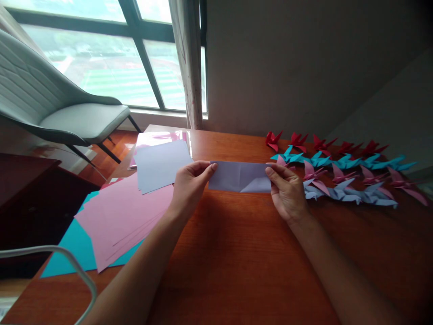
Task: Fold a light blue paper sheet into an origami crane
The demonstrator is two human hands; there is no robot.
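A sheet of lavender paper (228,177), folded into a long rectangle, is held up above the wooden table between my two hands. My left hand (191,183) pinches its left end between thumb and fingers. At the other end, my right hand (287,189) grips the upper right corner the same way. A faint upright crease runs near the paper's middle, and a slanted flap shows along its lower right edge. Just past my right hand stand folded lavender paper cranes (345,192), with pink paper cranes (341,174) behind them.
Rows of turquoise cranes (345,161) and red cranes (323,143) stand farther back. Left on the table (216,271) lie lavender sheets (162,164), pink sheets (125,216), turquoise sheets (72,243) and a clear packet (162,136). A white cable (72,262) curves at lower left; a grey chair (81,119) stands beyond.
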